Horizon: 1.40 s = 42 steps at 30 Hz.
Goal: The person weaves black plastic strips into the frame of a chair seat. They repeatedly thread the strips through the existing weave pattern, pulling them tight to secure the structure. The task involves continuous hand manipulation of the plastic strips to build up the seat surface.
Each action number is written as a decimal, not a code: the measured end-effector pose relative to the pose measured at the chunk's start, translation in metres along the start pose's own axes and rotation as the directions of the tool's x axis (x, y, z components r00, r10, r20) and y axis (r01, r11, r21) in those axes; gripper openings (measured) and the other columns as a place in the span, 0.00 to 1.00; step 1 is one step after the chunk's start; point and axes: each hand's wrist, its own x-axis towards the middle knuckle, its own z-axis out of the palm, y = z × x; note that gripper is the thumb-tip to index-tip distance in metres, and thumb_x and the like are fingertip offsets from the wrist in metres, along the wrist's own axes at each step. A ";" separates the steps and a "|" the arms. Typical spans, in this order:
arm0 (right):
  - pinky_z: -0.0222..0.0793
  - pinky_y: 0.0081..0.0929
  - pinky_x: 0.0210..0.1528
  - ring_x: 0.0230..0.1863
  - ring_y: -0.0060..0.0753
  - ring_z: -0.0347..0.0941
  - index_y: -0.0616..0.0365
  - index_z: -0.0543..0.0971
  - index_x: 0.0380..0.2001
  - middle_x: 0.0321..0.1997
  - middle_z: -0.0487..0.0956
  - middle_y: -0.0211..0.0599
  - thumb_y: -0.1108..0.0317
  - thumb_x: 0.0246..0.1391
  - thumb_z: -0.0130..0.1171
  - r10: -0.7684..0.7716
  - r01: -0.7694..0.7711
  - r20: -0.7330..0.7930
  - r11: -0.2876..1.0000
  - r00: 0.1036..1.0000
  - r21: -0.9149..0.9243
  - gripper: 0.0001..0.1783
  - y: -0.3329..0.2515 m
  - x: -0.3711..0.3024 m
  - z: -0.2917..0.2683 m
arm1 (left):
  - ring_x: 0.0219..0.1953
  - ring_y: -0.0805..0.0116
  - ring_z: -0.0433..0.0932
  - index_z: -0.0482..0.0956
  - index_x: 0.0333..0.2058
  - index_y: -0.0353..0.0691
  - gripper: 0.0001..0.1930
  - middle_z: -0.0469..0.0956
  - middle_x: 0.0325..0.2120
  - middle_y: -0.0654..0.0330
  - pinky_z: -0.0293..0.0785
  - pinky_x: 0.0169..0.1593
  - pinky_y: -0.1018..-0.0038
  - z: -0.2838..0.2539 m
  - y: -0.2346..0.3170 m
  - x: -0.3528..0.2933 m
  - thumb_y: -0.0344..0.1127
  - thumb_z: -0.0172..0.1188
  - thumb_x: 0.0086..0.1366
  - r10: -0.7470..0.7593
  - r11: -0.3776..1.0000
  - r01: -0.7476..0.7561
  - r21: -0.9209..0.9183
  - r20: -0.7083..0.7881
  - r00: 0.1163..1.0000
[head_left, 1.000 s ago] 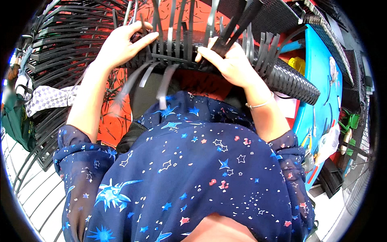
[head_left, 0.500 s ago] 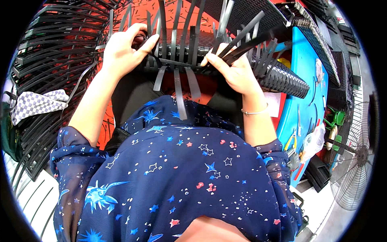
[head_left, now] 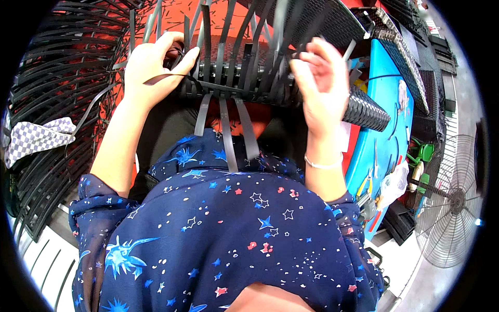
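A dark woven piece of flat black strips lies across above my lap, with loose strips fanning up from it and a few hanging toward me. My left hand is curled round its left end, thumb and fingers closing on a black strip that crosses by the thumb. What sits deeper in that grip is hidden. My right hand is raised beside the right-hand strips, its fingers blurred, thumb apart, with nothing visible held. Beyond it the tightly woven black end sticks out to the right.
Many long black strips curve along the left, near a checked cloth. At the right a blue board carries pliers and a clear plastic bag. A fan stands farther right. Strip scraps litter the red surface.
My right hand has let go of the black strips it pinched and lifted away to the right. My left hand keeps its grip, and a strip now crosses over it.
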 end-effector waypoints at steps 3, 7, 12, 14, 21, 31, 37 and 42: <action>0.73 0.26 0.51 0.46 0.32 0.77 0.64 0.70 0.57 0.50 0.76 0.38 0.80 0.48 0.69 -0.355 0.327 -0.121 0.922 0.927 -0.206 0.32 -0.032 -0.004 -0.014 | 0.27 0.60 0.81 0.80 0.41 0.38 0.14 0.82 0.24 0.56 0.75 0.35 0.70 -0.001 0.001 -0.004 0.41 0.68 0.61 -0.015 0.999 0.016 0.041 -0.024 1.000; 0.75 0.32 0.47 0.39 0.41 0.81 0.64 0.80 0.34 0.34 0.83 0.41 0.81 0.47 0.66 -0.419 0.485 0.263 0.827 0.869 -0.285 0.10 -0.073 -0.017 -0.009 | 0.31 0.58 0.82 0.81 0.41 0.41 0.16 0.82 0.26 0.56 0.76 0.39 0.66 -0.001 0.002 -0.005 0.44 0.68 0.60 -0.038 0.993 0.040 0.107 -0.020 0.999; 0.75 0.39 0.48 0.44 0.45 0.81 0.58 0.83 0.32 0.36 0.84 0.37 0.76 0.45 0.68 -0.439 0.594 0.425 0.718 0.791 -0.363 0.08 0.001 0.000 0.020 | 0.33 0.58 0.80 0.81 0.41 0.42 0.16 0.82 0.26 0.57 0.74 0.42 0.66 -0.002 0.005 -0.006 0.45 0.68 0.60 -0.038 0.992 0.043 0.116 -0.047 0.998; 0.72 0.39 0.51 0.47 0.43 0.79 0.59 0.83 0.31 0.38 0.83 0.35 0.74 0.46 0.69 -0.421 0.597 0.444 0.691 0.791 -0.408 0.07 0.014 0.000 0.020 | 0.33 0.59 0.80 0.81 0.41 0.43 0.15 0.82 0.26 0.58 0.74 0.42 0.66 -0.003 0.005 -0.007 0.45 0.68 0.60 -0.043 0.990 0.047 0.133 -0.035 0.998; 0.67 0.36 0.51 0.45 0.37 0.79 0.55 0.83 0.34 0.38 0.83 0.32 0.66 0.56 0.62 -0.339 0.547 0.466 0.712 0.817 -0.441 0.06 0.032 0.005 0.024 | 0.31 0.59 0.83 0.81 0.39 0.42 0.17 0.84 0.26 0.59 0.77 0.40 0.67 -0.004 0.010 -0.004 0.46 0.71 0.58 -0.035 0.993 0.044 0.114 -0.077 0.996; 0.71 0.38 0.35 0.27 0.41 0.77 0.52 0.81 0.25 0.23 0.79 0.35 0.61 0.59 0.57 -0.283 0.484 0.432 0.733 0.856 -0.479 0.11 0.036 0.001 0.030 | 0.40 0.67 0.81 0.80 0.50 0.32 0.22 0.83 0.43 0.56 0.76 0.51 0.74 -0.094 0.050 0.018 0.32 0.74 0.59 0.315 0.923 -0.152 0.354 -0.467 0.826; 0.71 0.37 0.36 0.28 0.39 0.79 0.51 0.81 0.24 0.22 0.78 0.33 0.59 0.60 0.56 -0.270 0.484 0.424 0.677 0.864 -0.554 0.13 0.040 -0.002 0.030 | 0.35 0.75 0.81 0.84 0.42 0.31 0.10 0.85 0.34 0.57 0.77 0.41 0.78 -0.048 0.103 0.032 0.30 0.68 0.63 0.172 0.984 -0.177 0.021 0.139 0.975; 0.72 0.38 0.38 0.30 0.39 0.80 0.51 0.81 0.26 0.24 0.80 0.33 0.59 0.59 0.56 -0.323 0.501 0.393 0.672 0.861 -0.546 0.12 0.044 -0.004 0.031 | 0.31 0.80 0.77 0.83 0.45 0.33 0.14 0.83 0.31 0.63 0.74 0.38 0.82 0.000 0.099 0.032 0.36 0.67 0.66 -0.198 0.966 0.253 -0.045 0.495 0.846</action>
